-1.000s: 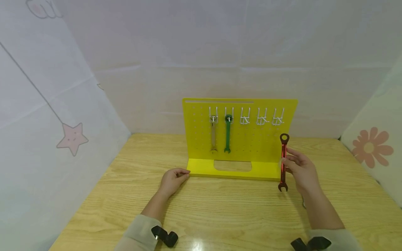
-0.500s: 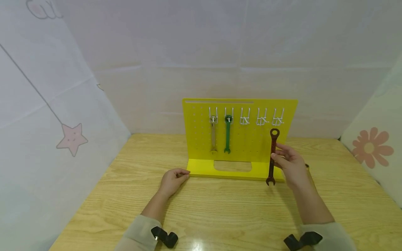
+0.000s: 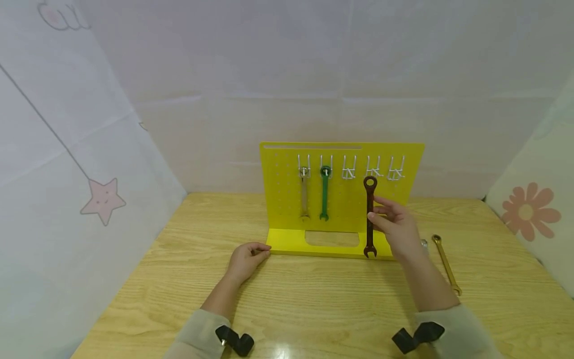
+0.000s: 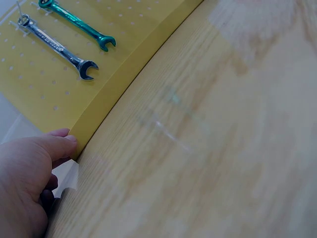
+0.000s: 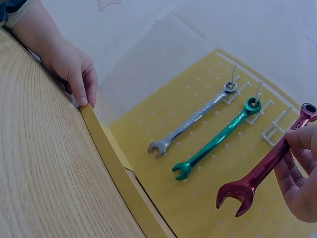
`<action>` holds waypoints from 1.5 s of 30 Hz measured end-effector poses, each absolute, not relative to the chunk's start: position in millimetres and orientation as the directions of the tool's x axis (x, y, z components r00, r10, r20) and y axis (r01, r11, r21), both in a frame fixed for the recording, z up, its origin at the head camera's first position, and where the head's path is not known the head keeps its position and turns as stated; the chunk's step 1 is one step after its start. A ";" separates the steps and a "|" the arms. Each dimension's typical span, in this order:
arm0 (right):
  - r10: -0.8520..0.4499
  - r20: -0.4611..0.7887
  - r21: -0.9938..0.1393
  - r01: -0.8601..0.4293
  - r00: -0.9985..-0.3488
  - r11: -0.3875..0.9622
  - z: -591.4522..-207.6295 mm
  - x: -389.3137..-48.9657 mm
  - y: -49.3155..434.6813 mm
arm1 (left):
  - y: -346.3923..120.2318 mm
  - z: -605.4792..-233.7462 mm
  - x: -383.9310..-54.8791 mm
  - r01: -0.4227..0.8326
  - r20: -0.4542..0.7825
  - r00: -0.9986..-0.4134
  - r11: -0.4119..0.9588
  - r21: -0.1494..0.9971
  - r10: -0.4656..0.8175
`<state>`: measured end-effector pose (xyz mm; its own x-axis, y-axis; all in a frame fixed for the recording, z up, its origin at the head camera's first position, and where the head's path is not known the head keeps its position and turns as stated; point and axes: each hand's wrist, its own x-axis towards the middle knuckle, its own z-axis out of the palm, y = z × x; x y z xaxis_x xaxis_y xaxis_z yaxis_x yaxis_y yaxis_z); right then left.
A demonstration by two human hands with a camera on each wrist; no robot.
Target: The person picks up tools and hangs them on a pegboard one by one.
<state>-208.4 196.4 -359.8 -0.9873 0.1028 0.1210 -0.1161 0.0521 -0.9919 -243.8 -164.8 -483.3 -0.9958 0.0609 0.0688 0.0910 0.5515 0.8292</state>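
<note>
My right hand (image 3: 396, 232) pinches a red combination wrench (image 3: 369, 214) by its shaft, ring end up and open end down, in front of the yellow pegboard (image 3: 287, 199). In the right wrist view the wrench's open jaw points down and left. My left hand (image 3: 244, 260) holds the front left corner of the pegboard's base between thumb and fingers, as the left wrist view also shows. On the board a silver wrench (image 5: 190, 121) and a green wrench (image 5: 218, 141) hang by their ring ends from the two leftmost white hooks. The three hooks (image 3: 349, 167) to the right bear nothing.
A gold wrench (image 3: 446, 264) lies on the wooden table (image 3: 291, 299) to the right of my right forearm. Next to my right wrist shows the tip of a silver tool (image 3: 424, 244), mostly hidden. A pale cloth backdrop (image 3: 314, 60) stands behind the board.
My right hand has moved left with the red wrench, from the board's right edge to below the fourth hook. The gold wrench has come into view. The left hand has stayed put.
</note>
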 end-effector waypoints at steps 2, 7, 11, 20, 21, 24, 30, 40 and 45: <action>0.096 0.124 -0.991 -0.119 -0.988 0.054 -358.8 -210.1 192.5 | -164.7 -483.8 -243.8 0.091 0.068 -0.996 0.552 0.829 0.061; 0.075 0.135 -0.989 -0.130 -0.988 0.070 -358.3 -214.1 185.4 | -164.4 -484.7 -244.4 0.089 0.069 -0.996 0.549 0.831 0.056; 0.069 0.130 -0.989 -0.124 -0.989 0.087 -357.9 -216.9 181.7 | -164.0 -485.1 -244.7 0.096 0.076 -0.995 0.551 0.829 0.058; 0.045 0.106 -0.990 -0.101 -0.993 0.100 -360.3 -224.9 178.6 | -164.5 -484.4 -245.0 0.094 0.075 -0.996 0.553 0.828 0.056; 0.044 0.107 -0.990 -0.102 -0.993 0.102 -361.0 -226.0 178.3 | -164.5 -484.2 -244.9 0.093 0.075 -0.996 0.550 0.830 0.056; 0.047 0.118 -0.989 -0.112 -0.992 0.100 -363.2 -229.2 177.7 | -164.1 -484.4 -244.3 0.104 0.085 -0.995 0.552 0.827 0.060; 0.060 0.136 -0.989 -0.131 -0.989 0.070 -366.5 -235.8 177.1 | -164.4 -484.2 -243.8 0.101 0.081 -0.995 0.553 0.827 0.061; 0.069 0.084 -0.992 -0.077 -0.994 0.101 -367.1 -250.2 174.9 | -164.9 -484.1 -244.8 0.094 0.073 -0.996 0.543 0.835 0.059; 0.081 0.073 -0.993 -0.065 -0.994 0.100 -367.9 -257.6 173.4 | -165.1 -484.6 -245.3 0.092 0.072 -0.996 0.550 0.830 0.058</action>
<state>-257.6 173.4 -367.9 -0.9941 0.0807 0.0730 -0.0648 0.1000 -0.9929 -245.3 -165.1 -484.6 -0.9957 0.0581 0.0720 0.0921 0.5499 0.8301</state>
